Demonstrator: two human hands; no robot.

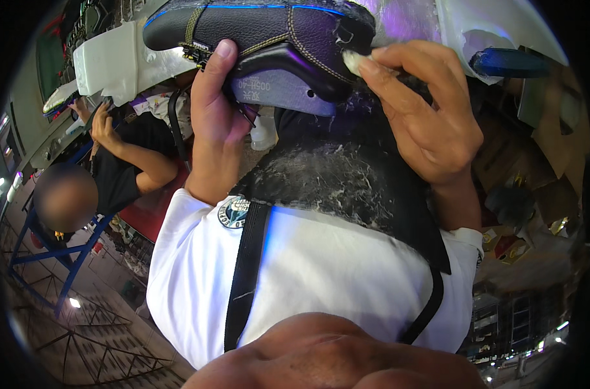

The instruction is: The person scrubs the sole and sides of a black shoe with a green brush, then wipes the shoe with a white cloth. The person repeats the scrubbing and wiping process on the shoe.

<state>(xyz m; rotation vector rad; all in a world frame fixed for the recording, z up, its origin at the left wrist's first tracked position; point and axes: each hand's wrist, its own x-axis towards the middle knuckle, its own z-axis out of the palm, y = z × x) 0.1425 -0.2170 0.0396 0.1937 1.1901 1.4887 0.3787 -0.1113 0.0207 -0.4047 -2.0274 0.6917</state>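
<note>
A black leather shoe [256,29] with yellowish stitching and a thin blue line along its edge is held at the top of the view. Inside its opening sits a blue-grey shoe last [278,91]. My left hand [218,110] is closed around the shoe's left side, thumb up by the dark laces [195,56]. Between the thumb and fingers of my right hand [431,104] is a small whitish lump [354,63], pressed against or very close to the shoe's right end. What the lump is made of cannot be told. Pale marks show on the leather beside it.
A dark apron [327,181] dusted with pale shreds covers my lap. White plastic-looking surfaces flank the shoe, with a dark blue object [507,63] on the right one. At left, a co-worker in black [139,142] works beside a blue metal frame [61,256].
</note>
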